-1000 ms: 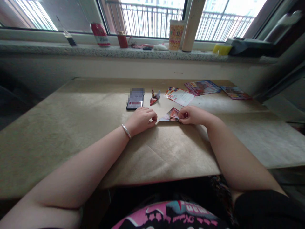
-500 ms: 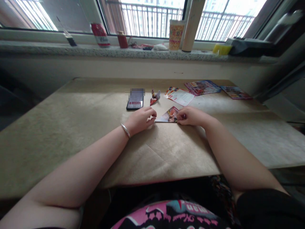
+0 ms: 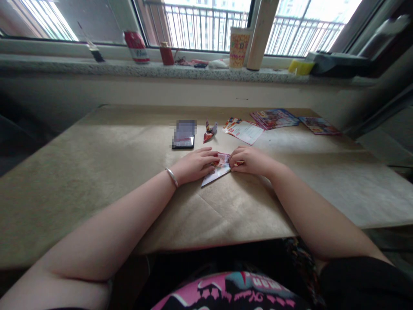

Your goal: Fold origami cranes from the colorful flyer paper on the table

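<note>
A folded piece of colourful printed paper (image 3: 218, 172) lies on the brown paper-covered table (image 3: 97, 172) between my hands. My left hand (image 3: 194, 165), with a silver bracelet at the wrist, rests on its left part with the fingers laid over it. My right hand (image 3: 249, 160) pinches the paper's right end with curled fingers. A white corner of the paper sticks out below my left fingers. A small folded paper figure (image 3: 209, 131) stands just behind, apart from both hands.
A black phone (image 3: 183, 135) lies behind my left hand. Printed leaflets (image 3: 243, 129), (image 3: 274, 118), (image 3: 319, 125) lie at the back right. The windowsill holds a paper cup (image 3: 238, 47), a red can (image 3: 137, 46) and a wooden post (image 3: 260, 34).
The paper has been turned and folded over, so its white corner now points toward me. Both hands have closed in on it from either side.
</note>
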`<state>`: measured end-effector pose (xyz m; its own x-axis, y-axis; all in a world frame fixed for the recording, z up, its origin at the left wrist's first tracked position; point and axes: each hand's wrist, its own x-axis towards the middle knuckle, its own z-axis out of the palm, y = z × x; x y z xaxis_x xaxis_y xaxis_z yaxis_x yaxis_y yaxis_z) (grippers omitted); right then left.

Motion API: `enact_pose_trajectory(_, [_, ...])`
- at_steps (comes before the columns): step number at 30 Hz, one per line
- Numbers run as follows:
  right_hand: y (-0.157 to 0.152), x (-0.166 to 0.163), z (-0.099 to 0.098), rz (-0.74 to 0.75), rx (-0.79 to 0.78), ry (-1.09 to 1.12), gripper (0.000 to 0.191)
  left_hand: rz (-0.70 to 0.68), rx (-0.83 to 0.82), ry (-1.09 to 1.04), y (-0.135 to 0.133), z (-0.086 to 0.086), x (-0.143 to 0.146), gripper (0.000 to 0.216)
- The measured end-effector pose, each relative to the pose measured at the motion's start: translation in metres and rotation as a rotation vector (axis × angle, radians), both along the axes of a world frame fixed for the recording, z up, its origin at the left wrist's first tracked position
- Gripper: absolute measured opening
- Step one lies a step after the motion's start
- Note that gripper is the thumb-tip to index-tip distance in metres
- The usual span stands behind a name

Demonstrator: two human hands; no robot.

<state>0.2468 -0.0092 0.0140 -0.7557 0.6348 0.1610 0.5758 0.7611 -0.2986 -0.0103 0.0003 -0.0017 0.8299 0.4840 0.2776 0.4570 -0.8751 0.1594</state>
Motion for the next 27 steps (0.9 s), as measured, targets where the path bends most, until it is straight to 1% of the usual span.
enact_pose_trajectory(3, [0.003, 0.004, -0.003, -0.080, 0.018, 0.008, 0.012, 0.080, -0.004, 0.030, -0.007, 0.003, 0.004, 0.033])
enact_pose_trajectory(6, [0.006, 0.008, -0.005, -0.159, 0.061, 0.020, 0.014, 0.127, 0.007, 0.042, -0.012, 0.003, 0.008, 0.035])
enact_pose_trajectory(11, [0.007, 0.011, -0.008, -0.260, 0.112, -0.031, 0.022, 0.130, 0.037, 0.046, -0.009, 0.002, 0.006, 0.034])
enact_pose_trajectory(14, [0.004, 0.008, -0.007, -0.298, 0.117, -0.076, 0.034, 0.110, 0.060, 0.019, -0.008, 0.002, 0.005, 0.031])
enact_pose_trajectory(18, [0.000, 0.003, -0.005, -0.297, 0.104, -0.108, 0.055, 0.106, 0.076, -0.033, -0.009, 0.003, 0.006, 0.029])
enact_pose_trajectory(21, [-0.002, 0.000, -0.006, -0.273, 0.107, -0.115, 0.067, 0.111, 0.073, -0.063, -0.009, 0.003, 0.007, 0.029])
enact_pose_trajectory(25, [-0.002, -0.001, -0.010, -0.223, 0.099, -0.118, 0.076, 0.115, 0.059, -0.033, -0.008, 0.002, 0.006, 0.039])
enact_pose_trajectory(27, [-0.002, -0.001, -0.012, -0.208, 0.088, -0.113, 0.077, 0.119, 0.047, -0.010, -0.007, 0.001, 0.005, 0.045])
